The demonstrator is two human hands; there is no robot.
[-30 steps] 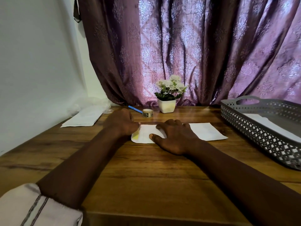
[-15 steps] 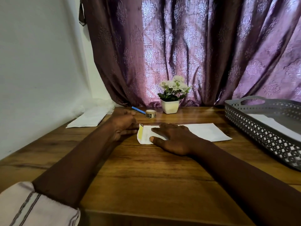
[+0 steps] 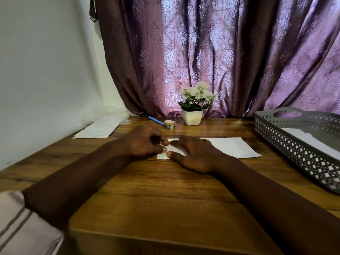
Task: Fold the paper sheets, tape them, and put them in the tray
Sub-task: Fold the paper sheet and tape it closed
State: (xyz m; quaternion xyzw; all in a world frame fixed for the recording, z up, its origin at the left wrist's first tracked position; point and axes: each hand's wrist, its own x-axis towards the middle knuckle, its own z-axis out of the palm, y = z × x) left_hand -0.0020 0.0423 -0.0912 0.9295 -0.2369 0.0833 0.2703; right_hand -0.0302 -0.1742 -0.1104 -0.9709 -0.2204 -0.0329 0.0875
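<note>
Head view: two bare hands work on one white rectangular paper sheet (image 3: 231, 147) that lies flat on the brown wooden table (image 3: 165, 199), about midway between its near edge and its back. The left hand (image 3: 145, 142) has curled fingers, and its thumb and forefinger pinch the sheet's left end. The right hand (image 3: 195, 155) lies on the sheet with fingers spread and nearly straight, pressing it down and gripping nothing. The sheet's right end points toward the one grey perforated plastic tray (image 3: 294, 150) at the table's right side but stays apart from it. White paper (image 3: 311, 140) lies in the tray; how many sheets cannot be told. A strip of wood shows between the sheet and the tray wall. A broad stretch of wood runs from the hands to the near edge, crossed only by the two forearms. Behind the hands stand one small roll of tape (image 3: 169, 124), one blue pen (image 3: 156, 120) just to its left, and one white pot of white flowers (image 3: 192, 116), all before a purple patterned curtain (image 3: 220, 52). A pile of white papers (image 3: 97, 128) lies far left by the white wall (image 3: 36, 70).
</note>
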